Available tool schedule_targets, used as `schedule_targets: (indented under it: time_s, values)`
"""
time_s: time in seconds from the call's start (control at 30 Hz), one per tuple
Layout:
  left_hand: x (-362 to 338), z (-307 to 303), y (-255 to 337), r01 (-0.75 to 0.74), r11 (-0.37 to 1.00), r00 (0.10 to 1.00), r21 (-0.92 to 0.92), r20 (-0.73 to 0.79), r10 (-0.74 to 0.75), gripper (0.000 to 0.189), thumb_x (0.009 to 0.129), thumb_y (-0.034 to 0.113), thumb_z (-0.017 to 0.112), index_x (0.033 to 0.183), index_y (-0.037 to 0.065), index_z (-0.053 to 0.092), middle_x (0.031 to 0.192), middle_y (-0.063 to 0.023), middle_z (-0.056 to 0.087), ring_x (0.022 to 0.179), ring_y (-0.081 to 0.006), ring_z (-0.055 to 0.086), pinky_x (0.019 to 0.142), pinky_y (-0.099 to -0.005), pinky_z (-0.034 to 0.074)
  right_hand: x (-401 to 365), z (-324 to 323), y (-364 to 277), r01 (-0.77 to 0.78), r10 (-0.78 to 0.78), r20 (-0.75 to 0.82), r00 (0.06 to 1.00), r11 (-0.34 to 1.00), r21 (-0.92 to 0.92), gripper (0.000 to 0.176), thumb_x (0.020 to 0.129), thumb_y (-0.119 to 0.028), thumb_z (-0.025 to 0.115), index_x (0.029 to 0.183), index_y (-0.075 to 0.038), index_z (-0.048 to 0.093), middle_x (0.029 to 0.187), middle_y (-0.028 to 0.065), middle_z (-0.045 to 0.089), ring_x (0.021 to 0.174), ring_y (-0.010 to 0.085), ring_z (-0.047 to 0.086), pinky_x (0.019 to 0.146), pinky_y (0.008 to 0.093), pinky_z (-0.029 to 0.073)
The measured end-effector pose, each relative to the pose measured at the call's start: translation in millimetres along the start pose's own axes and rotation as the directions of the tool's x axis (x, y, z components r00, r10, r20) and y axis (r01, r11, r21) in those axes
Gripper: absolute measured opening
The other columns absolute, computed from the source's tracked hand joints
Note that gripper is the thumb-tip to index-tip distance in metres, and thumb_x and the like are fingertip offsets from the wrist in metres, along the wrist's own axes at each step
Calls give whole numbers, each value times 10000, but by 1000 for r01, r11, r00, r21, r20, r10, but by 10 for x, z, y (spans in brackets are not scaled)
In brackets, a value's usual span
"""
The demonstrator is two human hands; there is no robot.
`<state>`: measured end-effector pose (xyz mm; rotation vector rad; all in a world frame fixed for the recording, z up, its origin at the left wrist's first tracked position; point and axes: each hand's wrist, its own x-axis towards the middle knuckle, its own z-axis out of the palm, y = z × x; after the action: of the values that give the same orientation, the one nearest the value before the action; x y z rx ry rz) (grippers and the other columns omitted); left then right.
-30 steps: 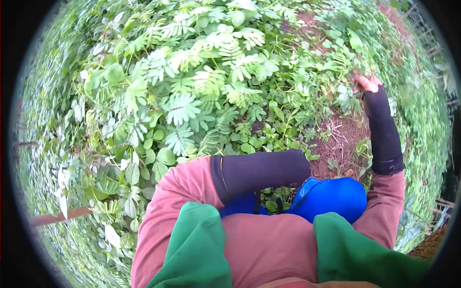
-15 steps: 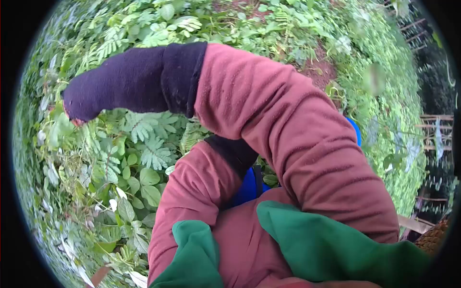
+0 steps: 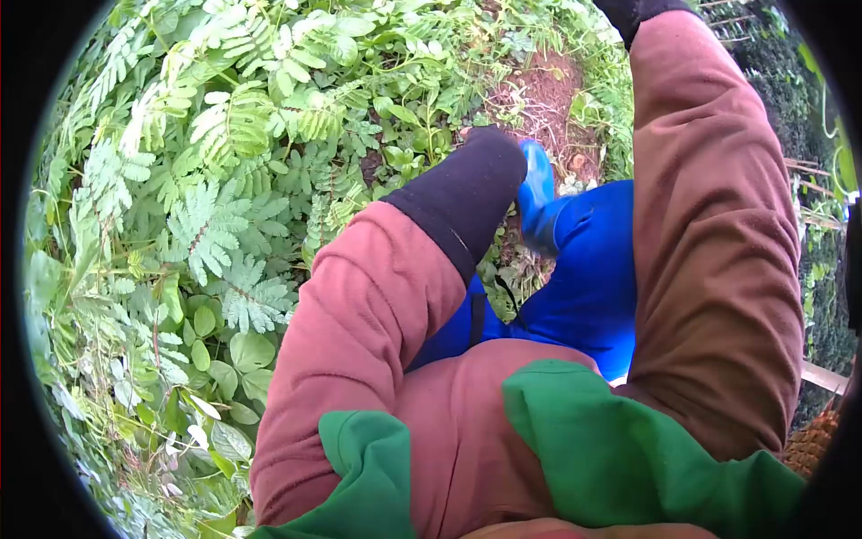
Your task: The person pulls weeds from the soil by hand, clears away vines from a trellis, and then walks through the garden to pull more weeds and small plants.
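Observation:
My left arm, in a dusty-red sleeve with a dark sleeve cover [image 3: 462, 193] over the forearm, bends forward over the plants. Only a small bit of my left hand [image 3: 466, 133] shows past the cover's far end, close to low green leaves [image 3: 404, 157]. Its fingers are hidden, and I cannot make out anything held. My right arm [image 3: 718, 180] stretches forward along the right side. Its dark sleeve cover [image 3: 646, 11] runs out of the top edge, so my right hand is out of view.
Dense feathery-leaved plants [image 3: 215, 225] fill the left side. A blue boot [image 3: 537, 193] and blue trouser leg [image 3: 588, 260] are below me, beside a strip of reddish soil [image 3: 548, 94]. Thin sticks [image 3: 813, 189] stand at the right, above a brown woven item [image 3: 813, 445].
My right arm has swung from across the left side to the far right and forward. My left forearm has moved slightly forward, and the blue leg and boot have come into view.

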<state>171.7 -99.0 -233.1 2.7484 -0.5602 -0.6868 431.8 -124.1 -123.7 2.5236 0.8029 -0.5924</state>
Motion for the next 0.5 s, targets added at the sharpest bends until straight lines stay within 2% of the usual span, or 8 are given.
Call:
schedule_targets:
  time_s: [0.07,0.13,0.17,0.2,0.27,0.33,0.4,0.5]
  values:
    - [75,81,-61,9,999,1000,31,-1,-9,251,763,215,571,968,94,652,997,-102,634,912,-252,614,793,-370,475,57,524,133,-42,43,232,972,999,-12,345,875,-328,395,947,-48,583,685,80,612,550,156,577,464,265,461]
    - [-27,-62,-187,-69,998,997,0,21,69,243,739,197,592,951,96,655,941,-100,644,891,-253,619,771,-365,482,156,1002,198,-38,31,345,938,999,14,323,905,-278,361,1008,-54,569,719,66,620,559,135,573,446,239,459]
    - [-111,-115,-225,-103,994,994,-20,27,104,240,728,188,602,943,97,657,913,-99,649,880,-253,621,760,-363,486,213,1261,246,54,-50,280,959,999,-5,306,889,-283,394,949,-54,588,715,87,618,580,177,576,488,279,460]
    - [-153,-109,-261,-72,997,997,-32,-12,71,236,709,172,608,928,99,658,877,-96,649,860,-254,623,751,-361,487,265,1560,246,171,-167,126,978,985,-28,295,872,-288,428,891,-53,606,710,109,616,601,219,579,529,320,461]
    - [-236,-91,-375,9,999,997,-46,-75,-13,231,673,142,619,897,104,662,803,-89,648,818,-256,628,734,-358,488,404,2088,234,299,-309,-125,943,950,-93,294,839,-298,496,774,-52,642,700,153,613,642,303,585,612,401,463]
    - [-302,-160,-493,31,997,999,-70,-29,-33,211,671,148,609,873,114,662,828,-87,641,833,-255,619,754,-361,477,578,2294,227,227,-232,-130,964,973,-51,260,789,-278,515,874,-63,634,955,188,604,847,343,588,706,436,461]
    - [-289,-154,-537,57,993,997,-104,-41,-61,198,676,151,595,861,120,659,864,-86,632,858,-253,608,777,-366,464,656,2242,190,236,-245,-163,956,969,-74,254,767,-258,538,910,-65,622,933,202,602,841,348,588,739,425,468]
    - [-138,-64,-515,73,986,987,-151,-130,-93,198,700,156,569,878,119,647,938,-89,612,914,-251,585,812,-374,446,955,2300,394,296,-299,-37,954,953,-66,271,786,-257,545,931,-34,602,910,192,605,835,359,595,742,440,477]
